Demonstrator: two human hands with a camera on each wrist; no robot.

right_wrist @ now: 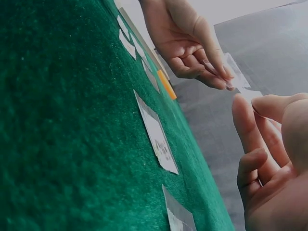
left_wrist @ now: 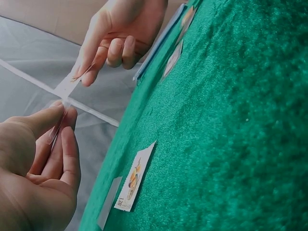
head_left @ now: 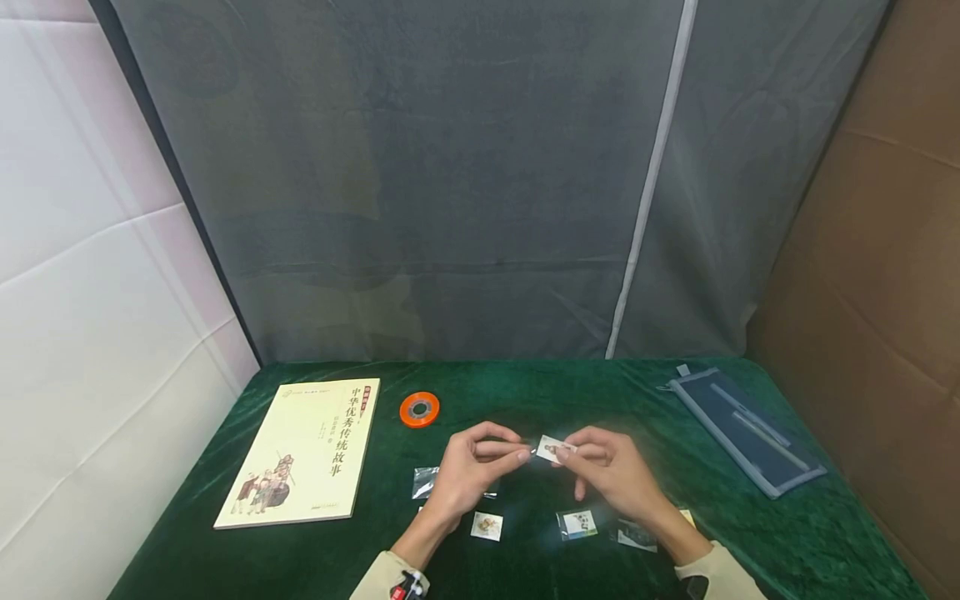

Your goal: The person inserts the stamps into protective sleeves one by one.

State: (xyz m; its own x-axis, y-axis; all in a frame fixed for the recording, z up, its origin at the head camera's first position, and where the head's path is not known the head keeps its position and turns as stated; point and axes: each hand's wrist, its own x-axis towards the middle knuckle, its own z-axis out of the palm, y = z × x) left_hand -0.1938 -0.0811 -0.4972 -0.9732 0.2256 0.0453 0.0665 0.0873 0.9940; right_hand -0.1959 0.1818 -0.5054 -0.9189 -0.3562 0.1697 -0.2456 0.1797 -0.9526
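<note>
Book (head_left: 307, 450) and stamp (head_left: 487, 526) on green cloth (head_left: 517, 392)

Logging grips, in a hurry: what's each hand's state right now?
Left hand: closed, pinching a small piece of clear plastic.
Right hand: closed, pinching a small white stamp with a picture.

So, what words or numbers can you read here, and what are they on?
"中华优秀传统故事": on the book.
"1.20", small but legible: on the loose stamp on the green cloth.
Too small or blurred to read: the book's red label and finer print, and anything on the held stamp.
</note>
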